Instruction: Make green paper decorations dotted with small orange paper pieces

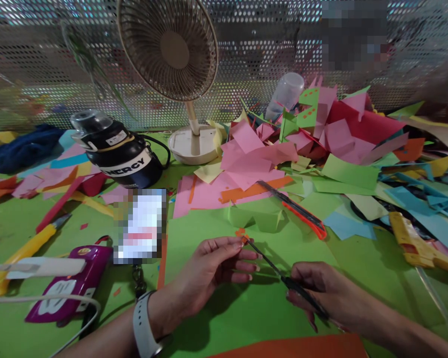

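Between the thumb and fingertips of my left hand (224, 261) is a small orange paper piece (242, 234). My right hand (317, 293) is closed round a slim dark tool (267, 261), likely scissors or tweezers. Its tip touches or nearly touches the orange piece. Both hands are above green paper sheets (209, 223). Just beyond my left fingertips stands a folded light green paper piece (256, 218). An orange and black cutter knife (294, 209) lies to the right of it. Along the bottom edge shows an orange sheet (291, 348).
A fan (175, 49), a black bottle (123, 154) and a plastic cup (285, 94) stand at the back. Paper scraps (261, 154) are heaped behind and right. A blurred phone (144, 226), purple device (72, 283) and yellow cutter (26, 251) are left, a glue gun (418, 243) right.
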### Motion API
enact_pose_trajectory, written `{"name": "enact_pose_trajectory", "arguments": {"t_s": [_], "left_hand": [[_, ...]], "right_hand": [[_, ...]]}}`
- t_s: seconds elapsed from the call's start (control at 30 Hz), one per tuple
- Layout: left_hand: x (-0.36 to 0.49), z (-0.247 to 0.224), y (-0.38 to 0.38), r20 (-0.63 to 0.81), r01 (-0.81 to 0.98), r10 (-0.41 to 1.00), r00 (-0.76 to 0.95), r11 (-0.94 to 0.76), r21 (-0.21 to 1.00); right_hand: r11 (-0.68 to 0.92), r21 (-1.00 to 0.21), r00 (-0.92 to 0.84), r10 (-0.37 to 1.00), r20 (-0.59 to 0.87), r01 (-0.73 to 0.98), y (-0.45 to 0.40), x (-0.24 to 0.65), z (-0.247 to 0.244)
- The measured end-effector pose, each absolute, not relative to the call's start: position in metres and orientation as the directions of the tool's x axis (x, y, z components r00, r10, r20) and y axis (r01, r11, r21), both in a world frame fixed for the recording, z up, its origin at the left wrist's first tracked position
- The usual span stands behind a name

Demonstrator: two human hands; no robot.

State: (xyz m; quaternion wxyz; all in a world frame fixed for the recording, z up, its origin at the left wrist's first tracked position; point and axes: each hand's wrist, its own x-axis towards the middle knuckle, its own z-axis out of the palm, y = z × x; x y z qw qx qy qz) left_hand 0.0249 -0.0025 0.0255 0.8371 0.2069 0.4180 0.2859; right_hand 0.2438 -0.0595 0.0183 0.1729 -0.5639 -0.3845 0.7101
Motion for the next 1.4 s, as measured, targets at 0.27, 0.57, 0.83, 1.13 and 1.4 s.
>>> {"name": "enact_pose_trajectory", "arguments": {"t_s": [0.27, 0.57, 0.83, 1.13, 1.4], "left_hand": [[0.025, 0.024, -0.002, -0.596, -0.264, 0.667, 0.447, 0.735, 0.625], [0.025, 0.023, -0.002, -0.588, -0.243, 0.677, 0.442, 0.721, 0.648], [0.024, 0.021, -0.001, -0.584, -0.251, 0.691, 0.426, 0.711, 0.657], [0.025, 0.024, -0.002, -0.585, -0.251, 0.692, 0.423, 0.710, 0.658], [0.026, 0.023, -0.002, -0.570, -0.230, 0.695, 0.438, 0.699, 0.677]], "right_hand": [[-0.629, -0.750, -0.286, 0.695, -0.660, 0.204, -0.061, 0.248, 0.014], [-0.620, -0.757, -0.285, 0.702, -0.653, 0.208, -0.060, 0.247, 0.013], [-0.647, -0.693, -0.269, 0.639, -0.720, 0.319, -0.055, 0.246, 0.030], [-0.637, -0.726, -0.283, 0.669, -0.687, 0.257, -0.059, 0.247, 0.018], [-0.581, -0.784, -0.328, 0.713, -0.620, 0.218, -0.063, 0.249, 0.008]]}}
